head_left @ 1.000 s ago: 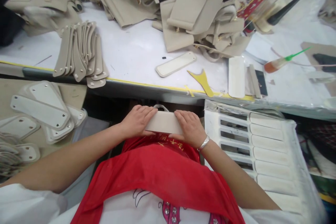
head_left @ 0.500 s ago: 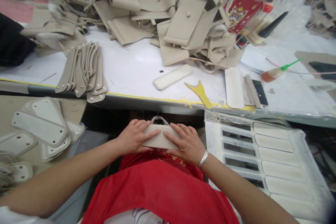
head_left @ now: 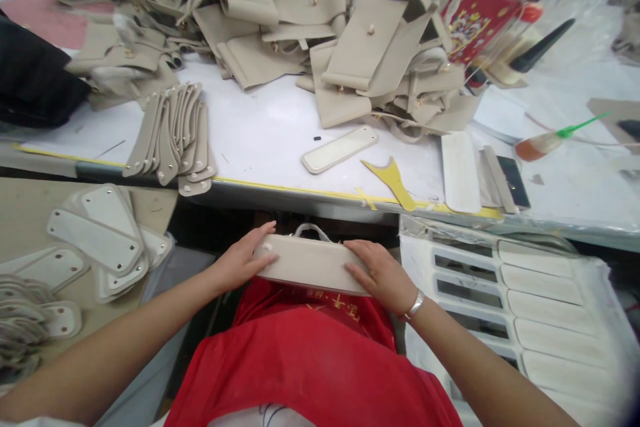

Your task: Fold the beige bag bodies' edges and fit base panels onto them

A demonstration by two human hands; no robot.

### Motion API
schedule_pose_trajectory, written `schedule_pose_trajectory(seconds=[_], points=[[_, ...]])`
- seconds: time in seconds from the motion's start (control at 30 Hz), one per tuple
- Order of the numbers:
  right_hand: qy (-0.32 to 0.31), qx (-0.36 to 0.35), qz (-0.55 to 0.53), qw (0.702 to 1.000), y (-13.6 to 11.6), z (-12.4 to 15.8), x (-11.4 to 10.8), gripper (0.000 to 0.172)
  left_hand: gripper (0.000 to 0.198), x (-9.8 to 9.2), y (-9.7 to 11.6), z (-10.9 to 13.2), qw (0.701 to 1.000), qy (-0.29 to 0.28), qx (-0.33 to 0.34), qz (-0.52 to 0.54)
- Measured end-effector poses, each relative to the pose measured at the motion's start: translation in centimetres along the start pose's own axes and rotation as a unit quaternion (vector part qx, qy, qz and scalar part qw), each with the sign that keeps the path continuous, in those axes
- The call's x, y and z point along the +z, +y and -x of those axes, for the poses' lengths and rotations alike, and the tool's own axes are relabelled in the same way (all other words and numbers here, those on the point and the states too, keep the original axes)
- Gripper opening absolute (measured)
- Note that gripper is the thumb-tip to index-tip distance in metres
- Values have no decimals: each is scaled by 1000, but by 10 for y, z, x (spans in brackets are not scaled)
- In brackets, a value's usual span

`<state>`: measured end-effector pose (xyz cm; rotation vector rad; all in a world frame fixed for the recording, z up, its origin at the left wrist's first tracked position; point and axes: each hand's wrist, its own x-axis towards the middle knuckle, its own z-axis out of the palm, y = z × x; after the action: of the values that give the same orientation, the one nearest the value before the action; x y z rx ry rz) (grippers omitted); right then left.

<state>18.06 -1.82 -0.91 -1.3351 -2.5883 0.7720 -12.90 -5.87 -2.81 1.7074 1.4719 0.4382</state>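
Outward since the earlier frame, the left hand [head_left: 246, 259] and right hand [head_left: 383, 273] had slid to opposite ends of the beige bag [head_left: 307, 265]. Each held one end, so the bag spanned the gap between them. Its loop handle [head_left: 307, 226] rose just beyond, between the hands. Past the right hand lay a yellow tool [head_left: 391, 179]; white holed pieces [head_left: 95, 240] lay left of the left hand.

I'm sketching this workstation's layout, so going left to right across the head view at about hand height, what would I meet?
Stacked off-white oblong pieces with end holes → left hand → long beige piece with a looped handle → right hand → silver bracelet → white slotted rack.
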Motion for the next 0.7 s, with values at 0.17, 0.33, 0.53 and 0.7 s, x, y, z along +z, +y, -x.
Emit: schedule_pose_trajectory(seconds=[0.17, 0.33, 0.53, 0.7], points=[[-83, 44, -30, 995, -1, -23, -8, 42, 57, 6, -7, 6, 979, 21, -102, 175], [-170, 42, 2, 985, -35, -71, 2, 43, 52, 11, -5, 3, 964, 38, -110, 240], [-200, -8, 3, 980, -77, -116, 31, 48, 50, 13, -6, 7, 963, 57, -101, 243], [-209, 44, 35, 976, -41, -81, 10, 59, 58, 15, -9, 7, 958, 53, -113, 258]])
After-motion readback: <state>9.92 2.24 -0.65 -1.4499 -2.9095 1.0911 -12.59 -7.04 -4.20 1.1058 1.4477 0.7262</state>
